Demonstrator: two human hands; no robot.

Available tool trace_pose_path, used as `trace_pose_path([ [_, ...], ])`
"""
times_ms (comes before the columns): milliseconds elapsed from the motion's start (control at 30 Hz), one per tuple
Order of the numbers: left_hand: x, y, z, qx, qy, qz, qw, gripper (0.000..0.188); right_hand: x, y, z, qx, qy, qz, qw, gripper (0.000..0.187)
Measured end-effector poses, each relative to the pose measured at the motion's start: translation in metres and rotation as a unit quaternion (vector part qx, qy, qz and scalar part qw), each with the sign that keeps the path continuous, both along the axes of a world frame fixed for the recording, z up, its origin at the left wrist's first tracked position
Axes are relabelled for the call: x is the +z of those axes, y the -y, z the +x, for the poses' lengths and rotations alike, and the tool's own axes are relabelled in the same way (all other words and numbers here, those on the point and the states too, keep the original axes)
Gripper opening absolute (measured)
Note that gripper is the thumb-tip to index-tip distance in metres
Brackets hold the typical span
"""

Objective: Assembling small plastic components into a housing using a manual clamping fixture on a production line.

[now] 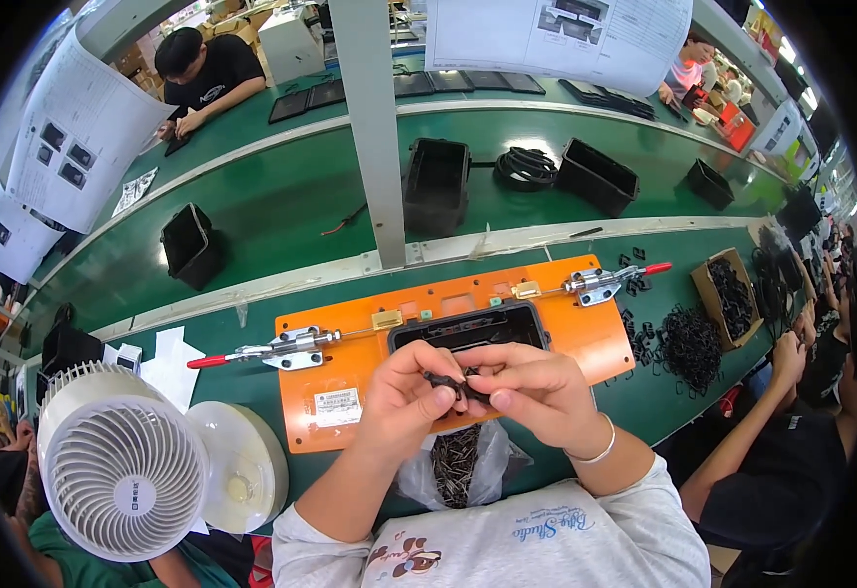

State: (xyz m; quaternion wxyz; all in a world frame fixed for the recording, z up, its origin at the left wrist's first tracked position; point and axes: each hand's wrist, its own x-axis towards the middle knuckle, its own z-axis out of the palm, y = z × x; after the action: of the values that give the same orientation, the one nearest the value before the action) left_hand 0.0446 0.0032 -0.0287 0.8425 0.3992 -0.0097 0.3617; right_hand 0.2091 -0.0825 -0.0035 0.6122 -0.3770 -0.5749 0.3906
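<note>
Left hand (401, 402) and right hand (544, 397) are held close together, narrowed around a small black part (461, 390) pinched by both. It is held over the near side of an orange board (580, 343), on which an open black box (524, 318) is seated. Small pieces (456, 465) are held in a clear bag (491, 463).

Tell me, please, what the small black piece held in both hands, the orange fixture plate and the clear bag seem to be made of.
Small black piece: perhaps plastic, by its dark colour; mostly covered, finish unclear.
Orange fixture plate: possibly coated metal or plastic, smooth and evenly coloured with clean-cut holes.
Clear bag: likely thin, glossy plastic film, see-through and crinkled.
</note>
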Motion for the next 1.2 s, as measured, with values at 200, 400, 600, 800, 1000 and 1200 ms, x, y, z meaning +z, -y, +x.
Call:
trace_pose_path([
  [200,-0.001,0.003,0.004,0.018,-0.063,0.040,0.997,0.015,0.009,-0.001,0.005,-0.078,0.067,-0.121,0.987,0.023],
  [400,0.016,-0.006,-0.009,0.110,-0.120,0.122,0.979,0.017,0.007,-0.051,0.067,-0.263,0.291,-0.019,0.920,0.014],
  [600,0.025,-0.018,-0.030,0.179,-0.216,0.155,0.947,0.019,0.003,-0.073,0.086,-0.159,0.197,-0.209,0.945,0.008],
  [800,0.021,-0.027,-0.034,0.215,-0.210,0.148,0.942,0.022,-0.005,-0.084,0.085,-0.132,0.291,-0.191,0.928,0.009],
  [1000,0.017,-0.033,-0.033,0.241,-0.170,0.129,0.947,0.022,0.001,-0.084,0.081,-0.135,0.394,-0.119,0.901,0.011],
  [1200,0.022,-0.036,-0.038,0.231,-0.170,0.088,0.954,0.024,-0.001,-0.090,0.087,-0.103,0.420,-0.101,0.896,0.020],
])
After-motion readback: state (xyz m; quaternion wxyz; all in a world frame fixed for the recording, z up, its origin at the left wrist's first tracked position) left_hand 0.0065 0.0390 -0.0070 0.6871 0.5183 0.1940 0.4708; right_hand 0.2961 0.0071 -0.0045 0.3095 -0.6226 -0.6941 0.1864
